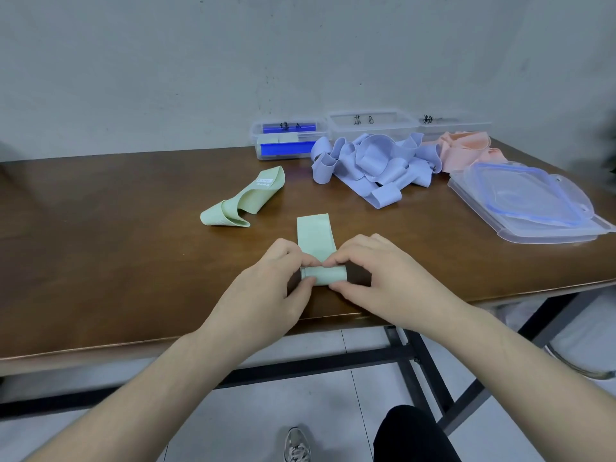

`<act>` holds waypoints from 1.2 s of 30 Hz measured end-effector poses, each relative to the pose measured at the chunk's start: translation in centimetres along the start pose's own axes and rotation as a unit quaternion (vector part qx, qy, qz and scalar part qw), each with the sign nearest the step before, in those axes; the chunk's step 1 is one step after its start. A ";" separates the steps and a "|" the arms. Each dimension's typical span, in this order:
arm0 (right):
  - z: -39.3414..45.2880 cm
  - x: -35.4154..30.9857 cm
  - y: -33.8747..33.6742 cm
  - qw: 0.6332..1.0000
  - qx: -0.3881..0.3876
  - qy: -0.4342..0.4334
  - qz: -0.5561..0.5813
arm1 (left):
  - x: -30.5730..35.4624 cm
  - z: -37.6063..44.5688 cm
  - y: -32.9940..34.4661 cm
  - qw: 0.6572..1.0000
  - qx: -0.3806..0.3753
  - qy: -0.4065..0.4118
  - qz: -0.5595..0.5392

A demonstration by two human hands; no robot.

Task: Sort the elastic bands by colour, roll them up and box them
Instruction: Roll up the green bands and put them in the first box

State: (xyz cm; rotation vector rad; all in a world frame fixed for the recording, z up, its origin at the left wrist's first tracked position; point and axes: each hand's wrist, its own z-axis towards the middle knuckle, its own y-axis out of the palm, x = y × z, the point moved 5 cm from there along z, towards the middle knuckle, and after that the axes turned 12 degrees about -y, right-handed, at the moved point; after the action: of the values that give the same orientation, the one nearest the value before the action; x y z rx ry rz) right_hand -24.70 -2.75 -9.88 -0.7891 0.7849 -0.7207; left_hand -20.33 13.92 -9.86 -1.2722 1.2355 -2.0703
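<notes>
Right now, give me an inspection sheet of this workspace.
Surface: brown wooden table, black metal frame beneath.
Job's things: green band half rolled near the front edge; loose green band to its left; lilac band pile; pink band pile; three clear boxes along the wall, the left box holding green rolls.
Clutter: stacked clear lids at right.
Hands: left hand and right hand both pinch the roll.
Cables: nothing seen.
Surroundings: grey wall, tiled floor, the person's shoe.
</notes>
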 end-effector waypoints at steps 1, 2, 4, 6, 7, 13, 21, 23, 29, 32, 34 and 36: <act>0.1 0.1 0.1 1.000 0.000 -0.001 0.005 | 0.1 -0.1 -0.1 1.000 0.006 0.010 0.000; 0.2 0.3 0.1 1.000 -0.004 -0.002 0.008 | 0.1 -0.3 -0.2 1.000 0.012 0.022 0.001; 0.4 0.4 0.2 1.000 -0.022 0.000 0.011 | 0.2 -0.3 -0.4 0.999 0.016 0.033 0.014; 0.8 0.7 0.2 0.999 -0.039 0.004 0.008 | 0.1 0.0 -0.5 0.999 0.014 0.026 0.026; 1.0 0.8 0.2 0.999 -0.044 0.004 0.005 | 0.0 0.3 -0.5 0.999 0.014 0.020 0.028; 1.2 1.0 -0.3 1.000 -0.006 0.002 -0.025 | -0.2 1.2 -0.3 1.000 0.016 -0.005 0.022; 1.5 1.6 0.3 1.000 -0.022 0.000 -0.011 | 0.5 1.2 -0.5 0.996 0.053 0.051 0.056; 1.6 1.9 0.4 0.999 -0.029 0.003 -0.014 | 0.5 1.4 -0.6 0.995 0.057 0.058 0.052; 1.6 2.0 0.5 0.999 -0.025 0.009 -0.036 | -0.1 2.6 -0.8 0.997 0.065 0.034 0.028; 1.7 1.8 0.2 0.999 -0.006 -0.006 -0.041 | -0.2 3.4 -0.9 0.997 0.057 0.033 0.032; 2.1 1.9 0.2 0.999 -0.016 0.000 -0.038 | -0.3 3.7 -1.0 0.998 0.041 0.031 0.036; 2.4 2.1 0.2 0.999 -0.026 0.004 -0.033 | -0.3 3.8 -1.2 0.998 0.036 0.036 0.047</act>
State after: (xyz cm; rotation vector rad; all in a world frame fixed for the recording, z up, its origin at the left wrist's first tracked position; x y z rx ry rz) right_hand -21.61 -3.57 -9.62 -0.8627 0.7905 -0.7655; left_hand -16.76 12.96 -8.33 -1.0962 1.2152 -2.0903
